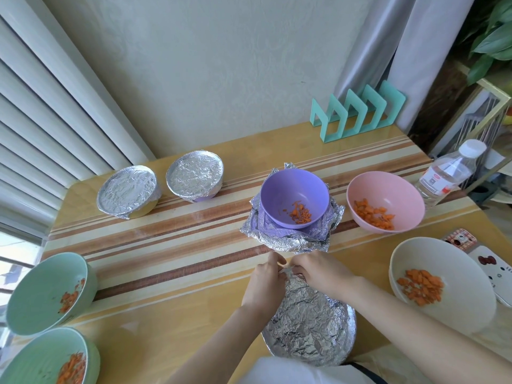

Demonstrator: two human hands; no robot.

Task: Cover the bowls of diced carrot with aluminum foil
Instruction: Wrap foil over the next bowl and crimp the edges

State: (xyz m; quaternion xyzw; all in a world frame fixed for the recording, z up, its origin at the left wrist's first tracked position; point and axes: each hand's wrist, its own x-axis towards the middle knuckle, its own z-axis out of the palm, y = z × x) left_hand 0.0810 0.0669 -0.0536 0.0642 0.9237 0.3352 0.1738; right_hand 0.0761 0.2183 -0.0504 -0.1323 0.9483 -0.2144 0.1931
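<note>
A foil-covered bowl sits at the table's near edge. My left hand and my right hand both pinch the foil at its far rim. Beyond them an uncovered purple bowl with diced carrot stands on crumpled foil sheets. A pink bowl and a white bowl with carrot stand uncovered on the right. Two green bowls with carrot are at the near left. Two foil-covered bowls stand at the far left.
A plastic water bottle stands at the right edge. A teal file rack is at the back by the wall. A phone and a white patterned item lie at the far right.
</note>
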